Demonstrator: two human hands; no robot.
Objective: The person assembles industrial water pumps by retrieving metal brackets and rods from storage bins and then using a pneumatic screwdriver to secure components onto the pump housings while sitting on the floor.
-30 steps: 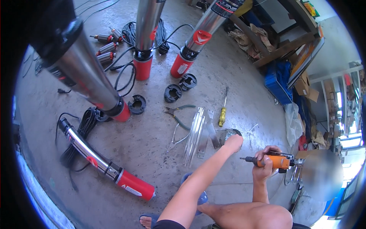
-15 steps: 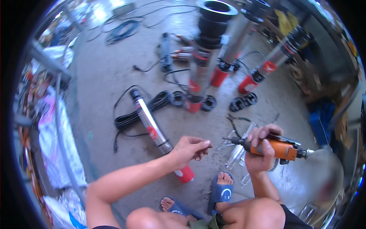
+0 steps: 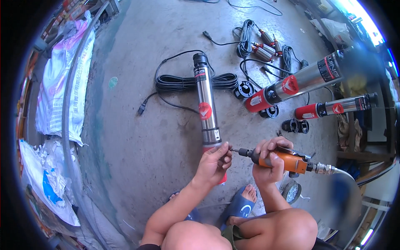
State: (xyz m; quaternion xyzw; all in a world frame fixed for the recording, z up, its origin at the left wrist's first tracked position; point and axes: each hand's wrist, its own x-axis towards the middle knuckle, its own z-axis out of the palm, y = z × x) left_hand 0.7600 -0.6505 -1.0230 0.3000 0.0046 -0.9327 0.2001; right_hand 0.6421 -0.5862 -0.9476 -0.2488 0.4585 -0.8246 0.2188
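Observation:
My right hand (image 3: 268, 162) is wrapped round an orange air screwdriver (image 3: 287, 161), its thumb and fingers about the body and lever. The bit at the driver's front points left and reaches my left hand (image 3: 213, 165). Thumb and forefinger of that hand are pinched together at the bit's tip; whatever they hold is too small to make out. Just beyond and below my left hand lies a slim silver submersible pump (image 3: 206, 106) with a black top and a red lower end, which the hand partly covers.
A coiled black cable (image 3: 179, 82) lies under the pump. Farther right stand a large silver and red pump (image 3: 306, 81) and a smaller pump (image 3: 339, 108), with black ring parts (image 3: 290, 125) beside them. Motor rotors (image 3: 263, 53) lie behind. White sacks (image 3: 62, 89) line the left side.
My left hand has come up to the screwdriver's bit, closing the gap between them. The whole view has turned, so the floor and pumps appear shifted.

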